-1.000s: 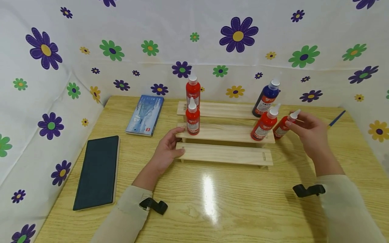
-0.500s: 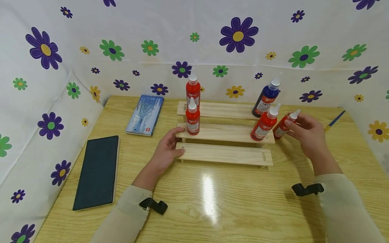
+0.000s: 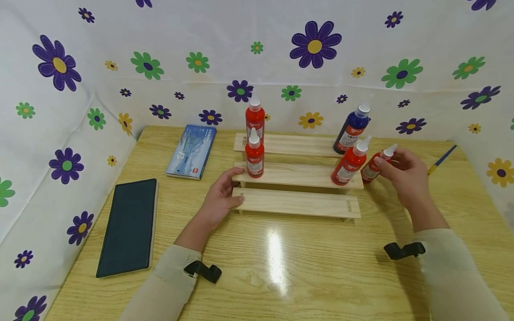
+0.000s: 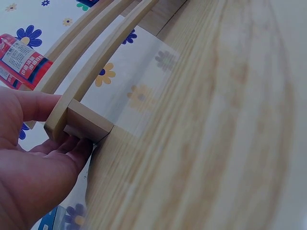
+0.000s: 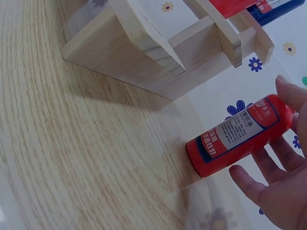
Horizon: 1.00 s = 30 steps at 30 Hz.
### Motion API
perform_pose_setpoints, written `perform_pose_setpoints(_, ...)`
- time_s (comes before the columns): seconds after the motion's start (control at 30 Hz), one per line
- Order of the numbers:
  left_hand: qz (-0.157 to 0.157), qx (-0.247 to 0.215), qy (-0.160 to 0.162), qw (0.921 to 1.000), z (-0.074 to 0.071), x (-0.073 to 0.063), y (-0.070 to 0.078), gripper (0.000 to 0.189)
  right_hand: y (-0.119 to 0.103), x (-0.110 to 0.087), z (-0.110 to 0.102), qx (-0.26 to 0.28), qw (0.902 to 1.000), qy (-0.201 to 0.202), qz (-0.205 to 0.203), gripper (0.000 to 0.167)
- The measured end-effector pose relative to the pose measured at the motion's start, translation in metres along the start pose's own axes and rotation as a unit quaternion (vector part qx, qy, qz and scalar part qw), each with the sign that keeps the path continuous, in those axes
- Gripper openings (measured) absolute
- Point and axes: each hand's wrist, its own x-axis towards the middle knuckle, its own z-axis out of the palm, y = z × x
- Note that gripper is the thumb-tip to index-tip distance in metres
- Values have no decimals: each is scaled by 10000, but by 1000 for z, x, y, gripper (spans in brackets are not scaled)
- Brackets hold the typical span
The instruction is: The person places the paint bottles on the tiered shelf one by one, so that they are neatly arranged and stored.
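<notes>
A three-tier wooden rack (image 3: 297, 203) stands on the table. My left hand (image 3: 218, 196) grips its left end; in the left wrist view the thumb lies by the front plank's end and the fingers (image 4: 62, 148) are at the side panel. Beyond the rack's right end, my right hand (image 3: 409, 178) holds a red squeeze bottle (image 3: 370, 170) with a pointed white nozzle, thumb and fingers around its upper part. In the right wrist view this bottle's base (image 5: 197, 158) is at or very near the tabletop; contact is hard to tell.
On the middle tier stand a red bottle (image 3: 254, 162) at left and another red bottle (image 3: 347, 170) at right. The top tier bears a red bottle (image 3: 255, 117) and a dark blue bottle (image 3: 350, 133). Around lie a blue box (image 3: 192, 151), a dark notebook (image 3: 127, 227) and a paintbrush (image 3: 443, 158).
My right hand has shifted slightly left around the red squeeze bottle, showing more of the paintbrush behind it. The left hand and the rack have stayed put.
</notes>
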Motion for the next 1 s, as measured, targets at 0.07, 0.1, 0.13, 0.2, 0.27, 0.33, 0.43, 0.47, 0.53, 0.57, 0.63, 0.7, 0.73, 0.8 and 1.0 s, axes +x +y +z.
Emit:
perform_pose_setpoints(0.07, 9, -12, 2, 10000, 0, 0, 0, 69, 1, -1, 0, 98, 9999, -41, -80, 48)
perform_pose_setpoints(0.1, 15, -4, 0, 10000, 0, -1, 0, 68, 1, -1, 0, 208, 9997, -56, -101, 48)
perform_pose_setpoints(0.13, 15, -1, 0, 10000, 0, -1, 0, 69, 2, -2, -1, 335, 9994, -60, -111, 49)
perform_pose_setpoints(0.2, 23, 18, 0, 10000, 0, -1, 0, 68, 3, -3, 0, 615, 9980, -23, -134, 50)
perform_pose_setpoints(0.27, 28, 34, 3, 10000, 0, -1, 0, 67, 4, -4, 0, 800, 9966, 52, -164, 51)
perform_pose_setpoints(0.33, 26, 37, 6, 10000, 0, 0, 0, 67, 5, -5, 1, 950, 9952, 154, -203, 50)
perform_pose_setpoints(0.43, 24, 40, 9, 10000, 0, 0, -1, 67, 6, -6, 1, 1225, 9917, 251, -286, 46)
perform_pose_setpoints(0.47, 25, 37, 9, 10000, -1, 0, -1, 67, 7, -7, 1, 1312, 9905, 270, -320, 44)
perform_pose_setpoints(0.53, 28, 31, 5, 10000, -1, 0, -1, 67, 8, -9, 0, 1348, 9897, 277, -395, 41)
perform_pose_setpoints(0.57, 25, 28, 9, 10000, 0, 0, -1, 67, 9, -10, -1, 1373, 9893, 268, -422, 40)
perform_pose_setpoints(0.63, 16, 16, 17, 10000, 0, 0, 0, 67, 9, -13, -2, 1283, 9904, 258, -452, 40)
perform_pose_setpoints(0.7, 9, 7, 17, 10000, 0, 0, 0, 68, 9, -17, -4, 1127, 9923, 246, -449, 42)
perform_pose_setpoints(0.73, 2, 7, 21, 10000, 0, 0, 0, 68, 9, -19, -5, 1127, 9924, 233, -432, 43)
perform_pose_setpoints(0.8, -6, 9, 26, 10000, 0, 0, 0, 68, 8, -23, -6, 1171, 9919, 199, -457, 42)
perform_pose_setpoints(1.0, -30, 56, 47, 10000, 1, 0, 1, 68, 5, -35, -9, 1259, 9897, 71, -684, 38)
